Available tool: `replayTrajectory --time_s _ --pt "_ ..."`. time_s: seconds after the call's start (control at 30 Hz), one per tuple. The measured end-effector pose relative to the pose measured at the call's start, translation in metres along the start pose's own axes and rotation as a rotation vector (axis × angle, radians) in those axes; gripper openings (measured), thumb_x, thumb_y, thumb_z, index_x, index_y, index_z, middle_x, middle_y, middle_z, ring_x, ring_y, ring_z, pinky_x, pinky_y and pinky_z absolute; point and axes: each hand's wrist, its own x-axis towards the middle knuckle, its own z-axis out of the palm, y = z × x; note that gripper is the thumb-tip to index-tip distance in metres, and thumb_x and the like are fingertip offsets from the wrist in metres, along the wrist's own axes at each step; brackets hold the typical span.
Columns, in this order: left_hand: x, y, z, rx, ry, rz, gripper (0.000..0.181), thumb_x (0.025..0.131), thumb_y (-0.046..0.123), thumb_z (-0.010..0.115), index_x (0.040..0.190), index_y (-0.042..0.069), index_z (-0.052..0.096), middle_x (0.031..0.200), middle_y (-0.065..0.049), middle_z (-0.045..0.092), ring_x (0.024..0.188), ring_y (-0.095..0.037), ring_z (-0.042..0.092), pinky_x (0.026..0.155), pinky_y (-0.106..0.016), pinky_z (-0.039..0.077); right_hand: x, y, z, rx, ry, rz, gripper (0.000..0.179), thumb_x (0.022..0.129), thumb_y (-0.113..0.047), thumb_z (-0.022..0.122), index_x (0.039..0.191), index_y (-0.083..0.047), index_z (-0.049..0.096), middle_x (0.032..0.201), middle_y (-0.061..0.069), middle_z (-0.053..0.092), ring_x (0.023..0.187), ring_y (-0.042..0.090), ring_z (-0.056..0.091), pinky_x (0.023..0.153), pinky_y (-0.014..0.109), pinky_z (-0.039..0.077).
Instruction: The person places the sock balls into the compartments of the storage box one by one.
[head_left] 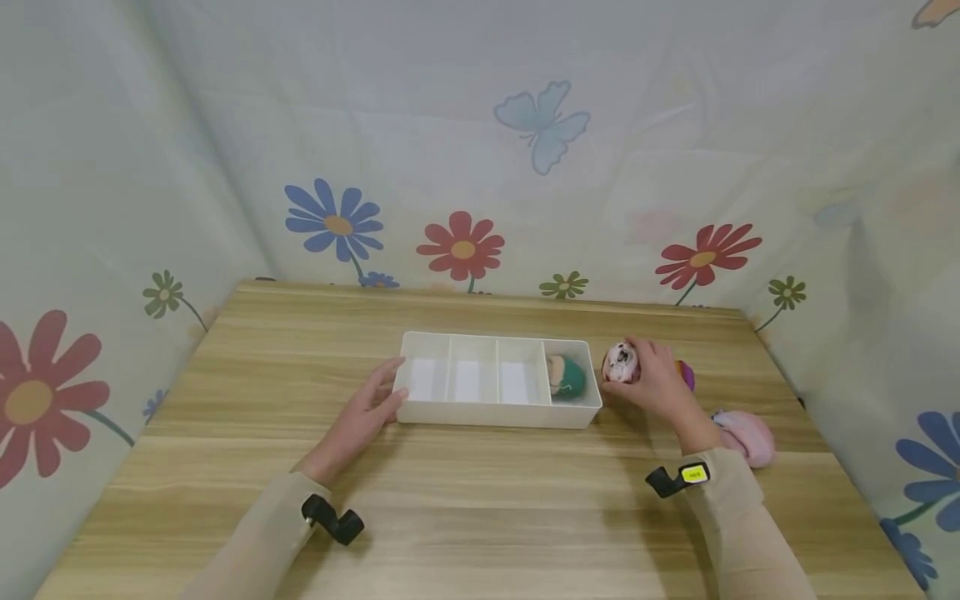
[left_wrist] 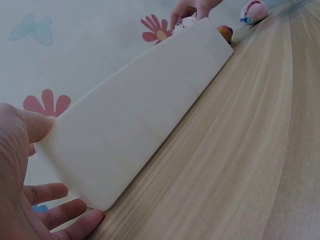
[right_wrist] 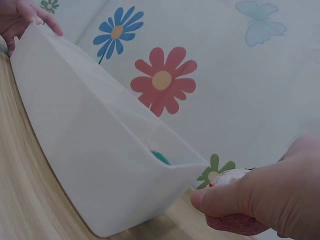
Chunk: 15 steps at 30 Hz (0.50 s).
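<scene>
A white box [head_left: 495, 414] with several compartments in a row stands on the wooden table. In its rightmost compartment lies a rounded green-and-beige item [head_left: 572, 379]; the other compartments hold nothing. My left hand [head_left: 367, 412] rests against the box's left end, thumb at the front rim and fingers spread along the end wall. Just right of the box, my right hand [head_left: 656, 379] grips a small roundish item [head_left: 621, 363], white with dark marks and a dark red underside [right_wrist: 235, 224]. Its fingers cover part of the item.
Behind my right hand a purple, orange and yellow item [head_left: 686, 375] partly shows. A pink bundle [head_left: 750, 437] with a bluish patch lies by the right wrist. A flower-printed cloth [head_left: 465, 167] hangs along the table's [head_left: 480, 517] back and sides.
</scene>
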Motion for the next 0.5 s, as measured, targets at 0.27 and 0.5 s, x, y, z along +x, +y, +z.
replayTrajectory --time_s 0.27,0.5 --pt "0.002 -0.002 -0.001 -0.009 0.001 0.007 0.052 0.098 0.022 0.050 0.145 0.011 0.030 0.137 -0.027 0.037 0.116 -0.039 0.045 0.081 -0.044 0.048 0.003 -0.014 -0.006 0.014 0.087 -0.087 0.081 0.070 -0.024 0.082 0.132 0.005 0.038 0.126 0.026 0.039 0.114 0.041 0.032 0.088 0.057 0.035" --pt "0.002 -0.002 -0.001 -0.020 -0.007 0.011 0.053 0.098 0.023 0.049 0.145 0.012 0.029 0.137 -0.027 0.038 0.117 -0.039 0.044 0.083 -0.044 0.047 0.004 -0.025 -0.008 0.035 0.110 -0.129 0.079 0.068 -0.019 0.083 0.130 0.005 0.040 0.128 0.027 0.038 0.115 0.042 0.031 0.090 0.057 0.033"
